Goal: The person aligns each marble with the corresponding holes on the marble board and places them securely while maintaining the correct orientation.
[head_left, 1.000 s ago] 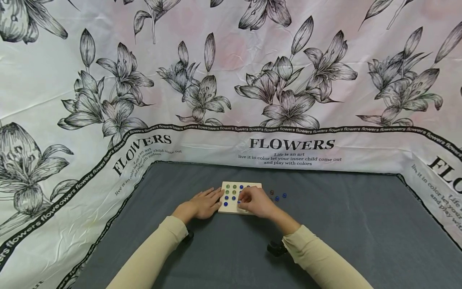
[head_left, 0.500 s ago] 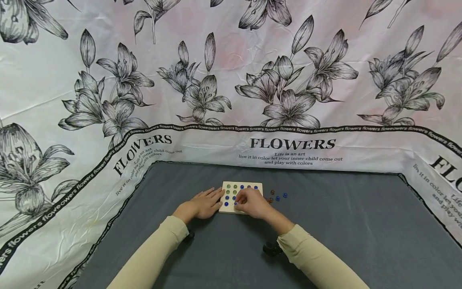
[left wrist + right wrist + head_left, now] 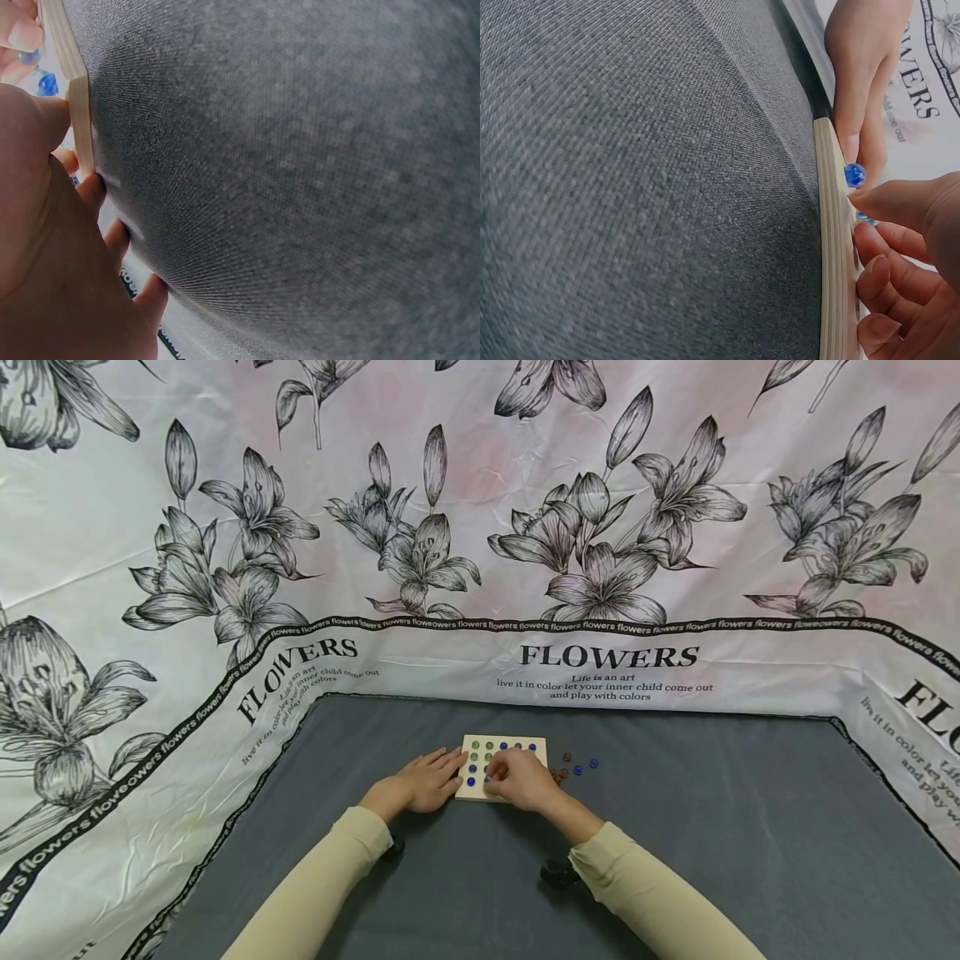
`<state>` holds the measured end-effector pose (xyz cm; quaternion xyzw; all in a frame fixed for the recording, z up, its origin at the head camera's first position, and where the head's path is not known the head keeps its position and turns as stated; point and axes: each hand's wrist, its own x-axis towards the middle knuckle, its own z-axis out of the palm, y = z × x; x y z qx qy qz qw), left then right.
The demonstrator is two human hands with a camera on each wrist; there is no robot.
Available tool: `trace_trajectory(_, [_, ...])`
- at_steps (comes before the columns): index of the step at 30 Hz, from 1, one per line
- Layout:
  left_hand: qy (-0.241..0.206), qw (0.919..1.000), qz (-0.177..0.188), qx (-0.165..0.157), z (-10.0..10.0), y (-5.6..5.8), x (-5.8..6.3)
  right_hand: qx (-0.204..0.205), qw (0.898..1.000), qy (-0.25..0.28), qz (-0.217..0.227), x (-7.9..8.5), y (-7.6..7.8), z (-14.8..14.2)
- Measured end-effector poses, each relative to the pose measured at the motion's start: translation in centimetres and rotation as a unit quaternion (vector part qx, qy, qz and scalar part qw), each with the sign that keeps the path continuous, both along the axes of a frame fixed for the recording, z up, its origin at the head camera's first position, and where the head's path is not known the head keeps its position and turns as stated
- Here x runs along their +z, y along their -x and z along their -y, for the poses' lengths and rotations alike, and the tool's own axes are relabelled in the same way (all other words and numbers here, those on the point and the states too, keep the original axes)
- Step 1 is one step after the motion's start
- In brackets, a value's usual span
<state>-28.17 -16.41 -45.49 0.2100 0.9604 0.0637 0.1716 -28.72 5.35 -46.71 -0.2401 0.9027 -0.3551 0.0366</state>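
While right fingers pinch a marble, left fingers lie straight; cloth reads "FLOWERS".

flat pale board | green marbles: on | blue marbles: on, beside | brown marbles: beside

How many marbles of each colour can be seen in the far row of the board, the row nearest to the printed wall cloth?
Green marbles: 2
Blue marbles: 3
Total: 5
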Motion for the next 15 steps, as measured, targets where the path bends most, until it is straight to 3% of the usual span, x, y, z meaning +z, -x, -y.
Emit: trace_trajectory(15, [-0.007,1.0,-0.002,-0.001,-0.11,-0.12,0.15,-0.016,1.0,-0.016,-0.012,0.09,-0.16,0.28])
